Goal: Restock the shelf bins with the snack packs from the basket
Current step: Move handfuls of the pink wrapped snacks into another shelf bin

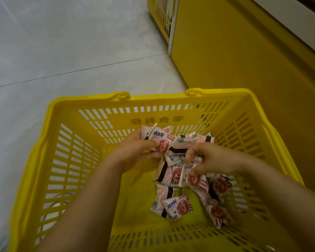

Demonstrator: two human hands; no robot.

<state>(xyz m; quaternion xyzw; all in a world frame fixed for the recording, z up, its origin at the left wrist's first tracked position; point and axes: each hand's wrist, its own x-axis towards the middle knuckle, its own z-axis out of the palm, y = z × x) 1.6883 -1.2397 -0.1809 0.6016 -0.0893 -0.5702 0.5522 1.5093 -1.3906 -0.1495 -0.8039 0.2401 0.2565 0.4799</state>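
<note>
A yellow slotted plastic basket [71, 160] stands on the floor below me, with several small white-and-pink snack packs [176, 206] loose on its bottom. My left hand [135, 151] is inside the basket, shut on a bunch of snack packs [158, 139] held above the pile. To its right, my right hand [213, 160] reaches down into the pile, its fingers pinching a snack pack [191, 177]. Both forearms cross over the near rim of the basket.
A yellow shelf base [235, 60] runs along the right, close to the basket's right side. Further back stands a yellow wire-fronted shelf section [160, 17]. Pale grey floor tiles [62, 51] spread to the left and ahead.
</note>
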